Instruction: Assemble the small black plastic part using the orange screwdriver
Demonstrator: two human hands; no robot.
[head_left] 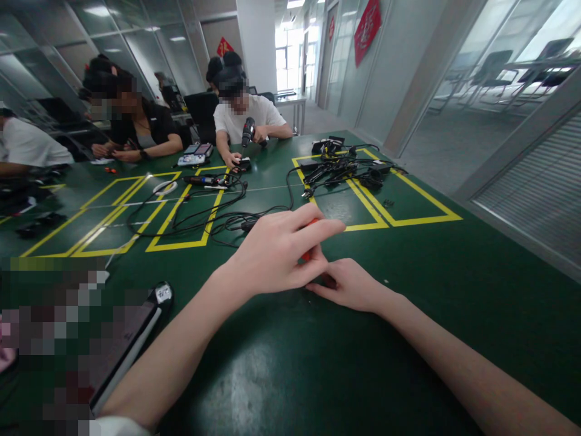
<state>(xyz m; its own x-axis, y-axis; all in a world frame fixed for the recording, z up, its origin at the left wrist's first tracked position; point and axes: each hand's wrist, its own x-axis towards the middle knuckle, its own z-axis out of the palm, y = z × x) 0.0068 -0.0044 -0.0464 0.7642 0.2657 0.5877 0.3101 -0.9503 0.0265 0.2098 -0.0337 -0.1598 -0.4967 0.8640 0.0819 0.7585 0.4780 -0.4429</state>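
Observation:
My left hand is raised just above the green table, its fingers curved around a small orange-red object. Only bits of that object show between the fingers, so its kind is hidden. Close against it on the right, my right hand rests low by the table surface with thumb and fingers pinched together. Its fingertips meet under my left hand, and what they hold, if anything, cannot be made out.
Black cables run across the table beyond my hands. Adapters and cords lie tangled in a yellow-taped area. A tablet-like device lies at left. Across the table a person holds a power drill; others sit further left.

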